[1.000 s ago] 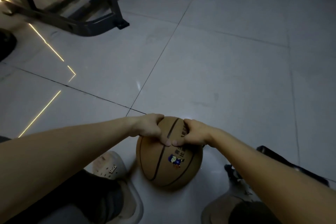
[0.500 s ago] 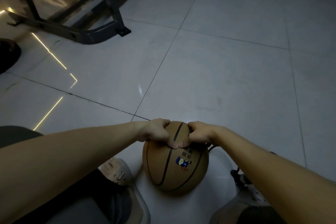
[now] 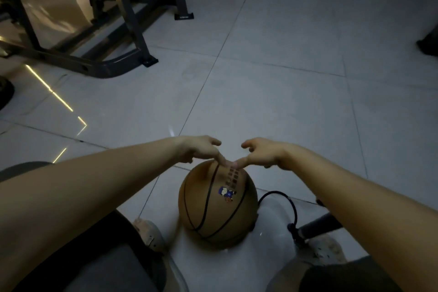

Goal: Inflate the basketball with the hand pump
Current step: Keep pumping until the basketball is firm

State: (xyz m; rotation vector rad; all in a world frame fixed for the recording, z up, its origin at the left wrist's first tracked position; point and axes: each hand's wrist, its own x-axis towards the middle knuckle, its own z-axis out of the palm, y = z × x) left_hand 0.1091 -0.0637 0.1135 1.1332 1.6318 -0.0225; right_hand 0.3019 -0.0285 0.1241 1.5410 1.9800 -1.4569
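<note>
A brown basketball (image 3: 218, 204) with black seams and a small blue sticker rests on the tiled floor between my feet. My left hand (image 3: 201, 149) and my right hand (image 3: 260, 152) hover over its top, and both thumb tips press side by side on the ball's upper surface. The other fingers of both hands are loosely spread and lifted off the ball. The hand pump's black hose (image 3: 292, 204) loops out from the ball's right side to the dark pump body (image 3: 317, 226), which lies on the floor partly hidden under my right forearm.
A dark metal equipment frame (image 3: 113, 64) stands on the floor at the upper left. My left shoe (image 3: 151, 234) and right shoe (image 3: 324, 249) flank the ball. A dark object (image 3: 429, 45) sits at the right edge. Grey tiles stretch ahead.
Both hands' fingers were curled against the ball's top; they have lifted and spread, leaving only the thumbs on it. The view has tilted, so the ball sits lower and the hose shows.
</note>
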